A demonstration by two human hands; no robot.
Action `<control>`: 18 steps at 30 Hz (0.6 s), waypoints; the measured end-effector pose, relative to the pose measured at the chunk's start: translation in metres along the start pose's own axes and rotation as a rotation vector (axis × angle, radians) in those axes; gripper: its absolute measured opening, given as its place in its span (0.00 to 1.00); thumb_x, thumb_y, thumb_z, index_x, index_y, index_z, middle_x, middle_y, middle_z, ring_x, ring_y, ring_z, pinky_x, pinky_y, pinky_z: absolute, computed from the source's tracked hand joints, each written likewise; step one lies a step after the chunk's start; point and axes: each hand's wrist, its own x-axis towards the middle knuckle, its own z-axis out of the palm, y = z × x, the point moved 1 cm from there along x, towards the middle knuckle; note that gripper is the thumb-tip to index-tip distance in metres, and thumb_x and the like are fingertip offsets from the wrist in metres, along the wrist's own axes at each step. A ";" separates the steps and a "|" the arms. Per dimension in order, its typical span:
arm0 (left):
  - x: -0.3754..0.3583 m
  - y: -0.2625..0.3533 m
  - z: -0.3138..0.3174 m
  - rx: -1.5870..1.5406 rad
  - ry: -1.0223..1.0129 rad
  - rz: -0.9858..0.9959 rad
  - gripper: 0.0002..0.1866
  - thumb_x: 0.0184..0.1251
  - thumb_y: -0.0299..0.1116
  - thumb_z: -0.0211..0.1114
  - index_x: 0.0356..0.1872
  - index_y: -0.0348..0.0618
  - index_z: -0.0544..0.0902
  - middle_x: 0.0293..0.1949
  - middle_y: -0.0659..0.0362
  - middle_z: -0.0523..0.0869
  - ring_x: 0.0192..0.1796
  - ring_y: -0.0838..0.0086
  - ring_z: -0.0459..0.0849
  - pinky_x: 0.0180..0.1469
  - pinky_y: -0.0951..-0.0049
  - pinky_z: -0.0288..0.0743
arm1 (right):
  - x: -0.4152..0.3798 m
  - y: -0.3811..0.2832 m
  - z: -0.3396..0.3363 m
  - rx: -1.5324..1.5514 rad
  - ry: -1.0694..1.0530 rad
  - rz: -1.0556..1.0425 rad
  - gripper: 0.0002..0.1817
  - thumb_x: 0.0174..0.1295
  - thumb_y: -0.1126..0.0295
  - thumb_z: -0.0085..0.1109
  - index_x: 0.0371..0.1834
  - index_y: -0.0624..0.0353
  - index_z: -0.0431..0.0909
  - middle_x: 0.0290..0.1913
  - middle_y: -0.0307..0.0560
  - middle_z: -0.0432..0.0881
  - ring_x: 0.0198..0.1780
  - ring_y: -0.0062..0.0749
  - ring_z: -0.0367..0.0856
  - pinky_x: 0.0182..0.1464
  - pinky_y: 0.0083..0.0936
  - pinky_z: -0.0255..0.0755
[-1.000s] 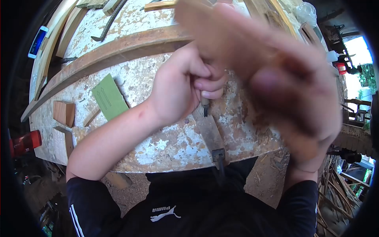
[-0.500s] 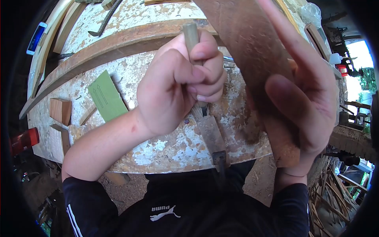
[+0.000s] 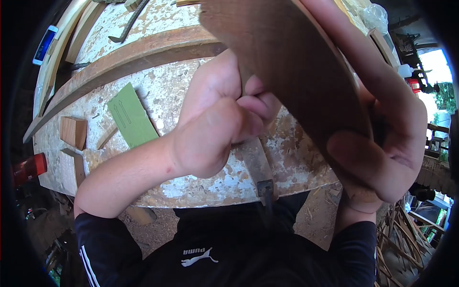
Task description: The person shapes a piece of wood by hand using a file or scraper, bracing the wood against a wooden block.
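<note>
My left hand [image 3: 217, 115] is closed in a fist round the wooden handle [image 3: 245, 76] of a chisel, just above the bench. Its blade is hidden under the fist. Right below lies a small wooden workpiece [image 3: 256, 162], its near end held by a dark metal clamp [image 3: 265, 188] at the bench edge. In my right hand [image 3: 382, 129] is a thick, dark-brown wooden board [image 3: 296, 62], gripped with the thumb on the near face. The raised board covers the top of the chisel handle and part of my left fingers.
The worn, paint-flecked workbench [image 3: 162, 184] carries a long curved wooden beam [image 3: 129, 57]. On the left lie a green card [image 3: 131, 115], a wooden block [image 3: 73, 133] and a phone [image 3: 45, 45]. A bent metal bar [image 3: 129, 24] lies farther back; a plastic bag [image 3: 375, 18] sits at the far right.
The board in my right hand has shifted left at its upper end and now overlaps the chisel handle. My left fist has tilted and dropped slightly, still round the handle.
</note>
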 end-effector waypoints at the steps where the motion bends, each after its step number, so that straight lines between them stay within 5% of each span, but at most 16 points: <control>1: 0.000 -0.001 0.000 -0.009 -0.012 0.006 0.15 0.39 0.31 0.50 0.32 0.51 0.59 0.23 0.69 0.60 0.25 0.79 0.56 0.31 0.75 0.54 | -0.002 0.001 -0.005 0.012 0.001 -0.001 0.38 0.54 0.67 0.62 0.67 0.78 0.64 0.63 0.66 0.74 0.64 0.45 0.76 0.68 0.30 0.67; 6: 0.004 -0.007 -0.003 -0.008 -0.058 0.101 0.13 0.40 0.30 0.49 0.30 0.51 0.58 0.22 0.69 0.60 0.24 0.81 0.54 0.28 0.78 0.52 | 0.008 0.007 -0.015 0.062 0.000 -0.004 0.39 0.52 0.66 0.62 0.67 0.79 0.65 0.64 0.67 0.73 0.65 0.45 0.75 0.67 0.30 0.67; 8: 0.003 -0.010 -0.008 -0.064 -0.063 0.075 0.08 0.47 0.26 0.49 0.30 0.46 0.62 0.23 0.67 0.64 0.25 0.82 0.59 0.28 0.80 0.57 | -0.023 0.005 -0.031 0.087 0.008 -0.003 0.40 0.51 0.65 0.62 0.66 0.79 0.65 0.64 0.67 0.73 0.65 0.45 0.75 0.67 0.30 0.67; 10: 0.003 -0.014 -0.010 -0.064 -0.072 0.108 0.07 0.48 0.27 0.49 0.30 0.45 0.62 0.23 0.66 0.64 0.24 0.82 0.59 0.27 0.80 0.57 | -0.020 0.008 -0.018 0.249 0.326 -0.169 0.39 0.52 0.65 0.58 0.66 0.80 0.65 0.63 0.71 0.73 0.62 0.46 0.78 0.65 0.32 0.71; 12: 0.009 -0.019 -0.004 -0.003 -0.090 0.175 0.12 0.41 0.31 0.50 0.30 0.49 0.60 0.20 0.68 0.59 0.21 0.81 0.55 0.24 0.77 0.51 | -0.032 0.008 -0.009 -0.060 0.896 0.033 0.39 0.51 0.64 0.56 0.66 0.79 0.65 0.63 0.72 0.72 0.62 0.46 0.78 0.68 0.36 0.68; 14: 0.008 -0.018 -0.007 -0.084 -0.112 0.135 0.08 0.47 0.32 0.49 0.30 0.46 0.63 0.20 0.68 0.59 0.21 0.80 0.55 0.24 0.76 0.51 | -0.016 0.003 -0.008 0.112 0.275 -0.152 0.36 0.53 0.60 0.59 0.61 0.80 0.70 0.50 0.61 0.82 0.48 0.33 0.85 0.41 0.17 0.80; 16: 0.010 -0.014 -0.020 -0.179 -0.155 0.025 0.05 0.50 0.32 0.48 0.29 0.46 0.65 0.20 0.68 0.58 0.21 0.80 0.54 0.25 0.76 0.51 | -0.016 0.004 -0.011 0.143 0.299 -0.134 0.36 0.54 0.60 0.59 0.62 0.78 0.69 0.48 0.60 0.82 0.43 0.32 0.83 0.37 0.16 0.78; 18: 0.020 -0.033 -0.032 -0.641 -0.103 -0.064 0.03 0.58 0.33 0.46 0.27 0.49 0.65 0.20 0.69 0.58 0.21 0.80 0.55 0.26 0.76 0.54 | -0.020 0.008 -0.015 0.208 0.333 -0.078 0.36 0.56 0.58 0.58 0.64 0.74 0.68 0.43 0.59 0.82 0.34 0.30 0.80 0.29 0.16 0.73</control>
